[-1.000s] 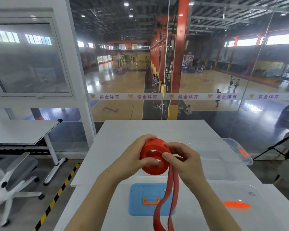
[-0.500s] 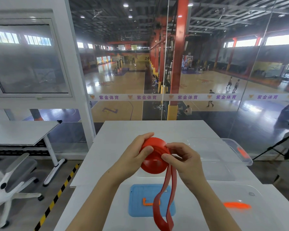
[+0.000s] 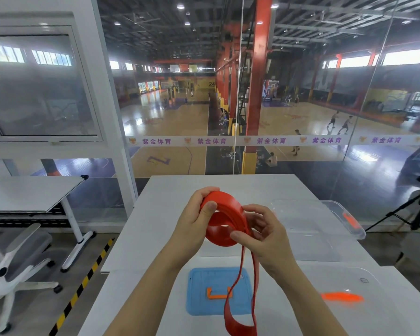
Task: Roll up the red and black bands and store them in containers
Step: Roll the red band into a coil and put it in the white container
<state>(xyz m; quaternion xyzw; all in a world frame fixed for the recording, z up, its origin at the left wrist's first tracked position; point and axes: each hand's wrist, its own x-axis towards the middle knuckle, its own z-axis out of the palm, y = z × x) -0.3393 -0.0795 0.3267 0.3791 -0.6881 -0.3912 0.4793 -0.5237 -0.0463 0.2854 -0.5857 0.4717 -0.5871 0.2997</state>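
A red band is partly wound into a coil that I hold above the white table. My left hand grips the coil's left side, thumb on its rim. My right hand pinches the coil's right side where the loose tail leaves it. The tail hangs down in a loop to the frame's bottom edge. A clear container with an orange latch lies open to the right. No black band is in view.
A clear lid with a blue panel and orange handle lies on the table below my hands; an orange latch shows at its right. A glass wall stands beyond the table. A white chair and a second desk stand left, a tripod right.
The coil has turned and tilted between my hands, taking up more band. The hanging loop has grown shorter and risen toward the coil.
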